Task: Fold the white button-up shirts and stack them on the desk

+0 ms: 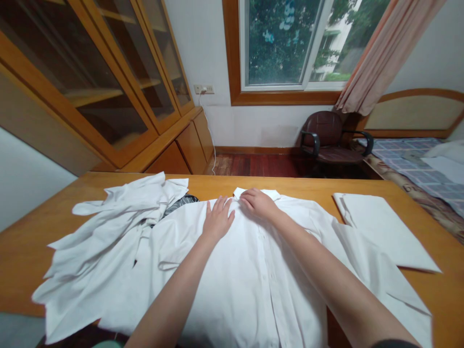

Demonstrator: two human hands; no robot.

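Observation:
A white button-up shirt (235, 270) lies front side up across the table, its collar at the far edge and its button placket running toward me. My left hand (219, 218) rests flat on the shirt just left of the collar, fingers spread. At the collar (270, 194), my right hand (259, 204) has its fingers bent and pressed together on the cloth; the fingertips are partly hidden. One sleeve (391, 270) stretches out to the right. A loose heap of white garments (119, 241) lies against the shirt's left side.
A folded white garment (387, 232) lies on the right of the wooden table (308, 186). Dark patterned cloth (183, 203) shows beside the heap. Beyond stand a glass-doored cabinet (145, 87), an office chair (326, 137) and a bed (409, 157).

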